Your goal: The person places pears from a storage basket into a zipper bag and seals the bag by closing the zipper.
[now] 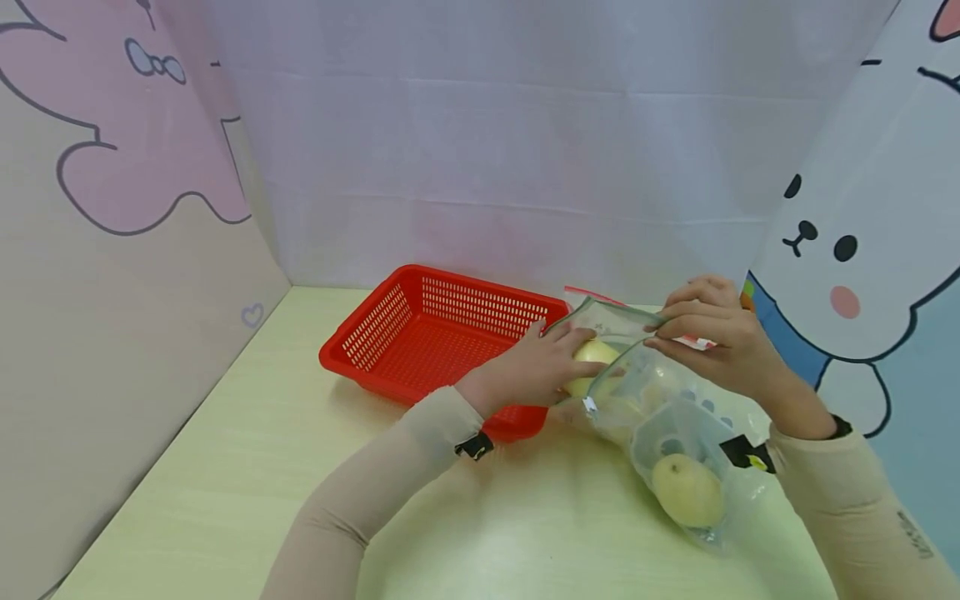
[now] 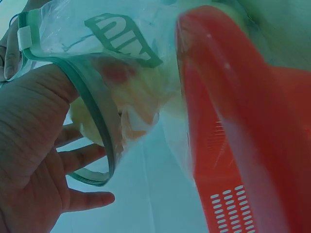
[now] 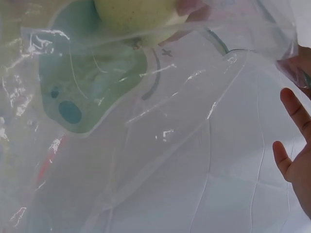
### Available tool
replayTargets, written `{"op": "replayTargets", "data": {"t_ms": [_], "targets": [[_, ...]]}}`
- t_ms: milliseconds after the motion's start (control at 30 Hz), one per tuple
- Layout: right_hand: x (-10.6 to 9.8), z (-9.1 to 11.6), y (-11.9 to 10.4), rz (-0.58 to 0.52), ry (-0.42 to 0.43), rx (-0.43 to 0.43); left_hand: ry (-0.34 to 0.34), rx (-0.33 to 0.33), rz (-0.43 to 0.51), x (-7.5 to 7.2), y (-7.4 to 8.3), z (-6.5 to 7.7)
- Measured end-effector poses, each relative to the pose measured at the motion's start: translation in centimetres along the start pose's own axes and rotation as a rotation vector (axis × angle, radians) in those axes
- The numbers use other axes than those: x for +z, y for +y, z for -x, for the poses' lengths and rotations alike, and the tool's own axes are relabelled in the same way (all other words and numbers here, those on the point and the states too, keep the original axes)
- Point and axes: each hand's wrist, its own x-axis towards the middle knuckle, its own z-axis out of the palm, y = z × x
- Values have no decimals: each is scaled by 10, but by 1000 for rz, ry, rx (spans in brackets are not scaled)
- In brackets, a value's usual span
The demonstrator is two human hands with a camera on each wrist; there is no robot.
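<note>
A clear zip bag (image 1: 686,417) with a green seal stands on the table, its mouth held apart. My right hand (image 1: 716,333) pinches the rim of the mouth at the bag's right side. In the bag mouth, my left hand (image 1: 528,371) has its thumb and fingers on either side of a pale yellow pear (image 1: 588,358). Another pear (image 1: 687,490) shows through the plastic low in the bag. Through the bag in the right wrist view, fingertips touch the speckled upper pear (image 3: 141,19). The left wrist view shows the green seal (image 2: 95,114) across the left hand's fingers.
A red perforated basket (image 1: 442,354) stands left of the bag, its rim close to the left hand. Pale table surface (image 1: 480,517) lies in front. A white curtain (image 1: 510,167) hangs behind, and cartoon-printed panels (image 1: 847,250) flank the table.
</note>
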Motion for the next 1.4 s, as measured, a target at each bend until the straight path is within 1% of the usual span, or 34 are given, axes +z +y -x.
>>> {"op": "replayTargets", "data": {"t_ms": [100, 167, 200, 333, 433, 533, 633, 733, 800, 867, 933, 1000, 1067, 1167, 1233, 1400], "targets": [[-2, 2, 1, 19, 19, 9, 13, -23, 81, -2, 0, 0], [-3, 4, 3, 29, 28, 14, 32, -29, 116, -5, -1, 1], [-3, 5, 3, 36, 30, 16, 45, -28, 126, -6, -1, 1], [-5, 7, 3, 57, 44, 24, 103, -17, 116, -6, -3, 4], [-6, 9, 4, 92, 54, 43, 167, -11, 154, -5, -4, 6], [-7, 11, 5, 118, 59, 69, 271, -16, 234, -5, -3, 11], [-7, 12, 6, 133, 63, 79, 409, -31, 293, -8, 4, 16], [-7, 13, 7, 144, 63, 80, 538, -40, 291, -10, 16, 19], [-8, 14, 8, 154, 63, 81, 587, -48, 276, -10, 25, 19], [-8, 15, 9, 159, 63, 85, 595, -72, 265, -10, 33, 19], [-9, 15, 11, 163, 68, 88, 584, -104, 264, -9, 38, 17], [-10, 15, 11, 168, 73, 93, 576, -123, 271, -9, 40, 16], [-11, 15, 12, 170, 72, 101, 589, -124, 266, -9, 38, 15], [-14, 12, 13, 167, 89, 112, 626, -105, 252, -10, 32, 11], [-17, 10, 13, 174, 107, 124, 652, -108, 239, -12, 25, 9], [-21, 0, 10, 217, 180, 166, 710, -178, 225, -18, 5, 1]]}}
